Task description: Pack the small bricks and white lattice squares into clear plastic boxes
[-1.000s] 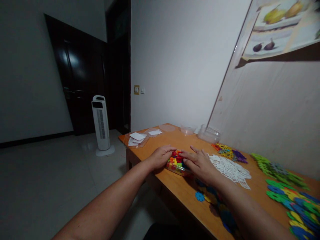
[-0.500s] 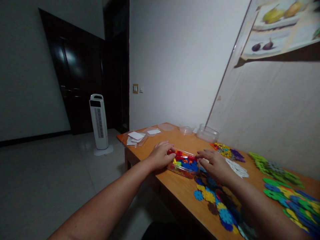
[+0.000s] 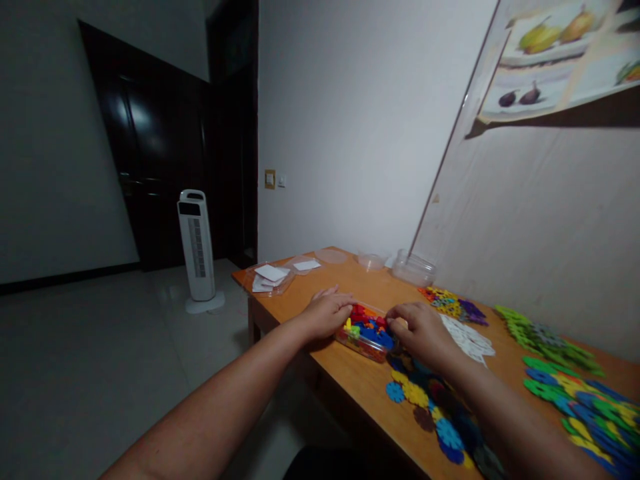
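A clear plastic box (image 3: 361,346) sits near the table's front edge, filled with small red, blue, orange, yellow and green plastic pieces (image 3: 373,332). My left hand (image 3: 326,315) grips the box at its left end, thumb at the rim. Over the right end, my right hand (image 3: 419,328) has its fingers curled down and pinched together beside the red and blue pieces. Whatever lies between those fingertips is too small to make out. Flower-shaped discs (image 3: 416,395) in yellow, blue and brown lie beneath and in front of my right forearm.
White pieces (image 3: 469,339), a yellow and purple pile (image 3: 453,305), green pieces (image 3: 545,340) and multicoloured pieces (image 3: 585,407) spread along the table's right side. Clear containers (image 3: 414,267) stand against the wall. White cards (image 3: 271,273) lie at the far left corner. A white tower fan (image 3: 197,247) stands on the floor.
My right hand has moved slightly left and its fingers have closed together at the box's right end. My left hand stays at the left end.
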A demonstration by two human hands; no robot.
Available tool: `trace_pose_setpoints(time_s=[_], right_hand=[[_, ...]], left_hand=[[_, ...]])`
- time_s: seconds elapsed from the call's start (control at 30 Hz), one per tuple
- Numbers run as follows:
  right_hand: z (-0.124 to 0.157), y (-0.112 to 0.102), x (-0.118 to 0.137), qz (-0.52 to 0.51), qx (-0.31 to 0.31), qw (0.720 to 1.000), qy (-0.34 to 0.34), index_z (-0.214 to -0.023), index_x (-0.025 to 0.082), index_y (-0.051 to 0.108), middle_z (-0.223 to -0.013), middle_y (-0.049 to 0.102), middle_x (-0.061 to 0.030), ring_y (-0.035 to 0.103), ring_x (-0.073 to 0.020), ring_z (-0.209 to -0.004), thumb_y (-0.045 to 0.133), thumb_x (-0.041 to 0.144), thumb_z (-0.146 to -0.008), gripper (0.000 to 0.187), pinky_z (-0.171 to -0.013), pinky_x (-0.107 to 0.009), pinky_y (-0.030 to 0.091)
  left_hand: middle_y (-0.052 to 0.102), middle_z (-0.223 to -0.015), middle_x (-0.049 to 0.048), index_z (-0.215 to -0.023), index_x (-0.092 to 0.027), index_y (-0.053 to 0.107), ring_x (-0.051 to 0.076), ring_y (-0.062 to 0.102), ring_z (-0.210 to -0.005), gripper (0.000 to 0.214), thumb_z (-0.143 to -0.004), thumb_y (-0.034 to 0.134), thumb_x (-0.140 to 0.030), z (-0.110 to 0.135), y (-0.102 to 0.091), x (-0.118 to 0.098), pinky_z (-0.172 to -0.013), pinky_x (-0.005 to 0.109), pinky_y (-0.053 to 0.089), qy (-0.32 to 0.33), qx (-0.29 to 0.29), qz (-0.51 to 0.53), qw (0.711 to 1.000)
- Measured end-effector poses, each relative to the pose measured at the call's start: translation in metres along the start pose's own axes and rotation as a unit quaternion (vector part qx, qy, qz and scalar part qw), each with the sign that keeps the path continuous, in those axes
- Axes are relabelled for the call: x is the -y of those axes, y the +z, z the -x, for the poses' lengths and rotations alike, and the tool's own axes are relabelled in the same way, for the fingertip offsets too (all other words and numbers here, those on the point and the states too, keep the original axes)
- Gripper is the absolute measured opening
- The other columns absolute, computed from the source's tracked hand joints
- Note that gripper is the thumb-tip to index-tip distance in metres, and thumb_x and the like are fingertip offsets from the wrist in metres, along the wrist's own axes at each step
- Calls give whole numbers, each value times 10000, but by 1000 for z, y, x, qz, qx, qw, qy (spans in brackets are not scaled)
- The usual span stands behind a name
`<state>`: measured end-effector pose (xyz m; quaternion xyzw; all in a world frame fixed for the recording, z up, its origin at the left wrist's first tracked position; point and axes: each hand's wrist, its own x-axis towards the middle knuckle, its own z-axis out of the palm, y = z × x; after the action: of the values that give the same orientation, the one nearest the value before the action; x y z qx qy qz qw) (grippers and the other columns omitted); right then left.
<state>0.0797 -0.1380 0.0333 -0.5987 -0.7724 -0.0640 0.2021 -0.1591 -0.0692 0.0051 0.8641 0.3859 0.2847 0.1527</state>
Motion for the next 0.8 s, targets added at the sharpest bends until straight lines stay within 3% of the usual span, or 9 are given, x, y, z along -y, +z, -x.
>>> trace_pose_setpoints(time_s=[0.2, 0.4, 0.5, 0.6, 0.7, 0.8], right_hand=[[-8, 4, 6, 20, 6, 999, 39, -940, 251, 742, -894, 736, -51, 585, -236, -922, 531, 352, -886, 240, -793, -334, 377], [-11, 4, 6, 46, 19, 998, 36, -912, 258, 753, -943, 729, -58, 583, -262, -927, 496, 348, -898, 273, -819, -386, 389], [-9, 4, 5, 42, 11, 998, 47, -940, 248, 760, -986, 728, -79, 603, -273, -956, 475, 360, -911, 308, -861, -414, 414], [-8, 9, 6, 17, -13, 999, 33, -1134, 183, 727, -1193, 694, -130, 595, -286, -1118, 404, 410, -957, 433, -982, -432, 412], [-6, 18, 11, -15, 47, 998, -28, -1348, 155, 605, -1433, 550, -139, 475, -300, -1334, 311, 464, -992, 555, -1108, -483, 333], [-3, 23, 18, -17, 80, 997, -12, -1462, 153, 478, -1541, 416, -129, 323, -308, -1450, 245, 478, -1006, 607, -1164, -567, 221]], left_hand=[[578, -1412, 65, -1294, -258, 640, 347, 366, -1416, 412, -937, 451, -340, -7, 0, -7, -1157, 562, 248, -2, 13, -12, 1000], [502, -1485, 56, -1341, -311, 579, 382, 273, -1457, 429, -961, 413, -416, -4, -4, -15, -1125, 700, 113, 22, 68, -2, 997], [456, -1518, 86, -1386, -286, 528, 357, 262, -1468, 475, -969, 385, -461, 1, -6, -19, -1143, 674, 82, 20, 65, -23, 997], [376, -1566, 109, -1469, -254, 418, 318, 254, -1478, 575, -978, 312, -533, 4, -7, -25, -1176, 607, 95, 28, 55, -50, 997], [385, -1561, 108, -1467, -240, 405, 292, 285, -1470, 620, -974, 255, -586, 3, -8, -31, -1187, 563, 147, 42, 97, -88, 990], [326, -1589, 122, -1493, -202, 359, 272, 271, -1479, 650, -982, 212, -575, 3, -9, -32, -1195, 536, 170, 43, 104, -122, 986]])
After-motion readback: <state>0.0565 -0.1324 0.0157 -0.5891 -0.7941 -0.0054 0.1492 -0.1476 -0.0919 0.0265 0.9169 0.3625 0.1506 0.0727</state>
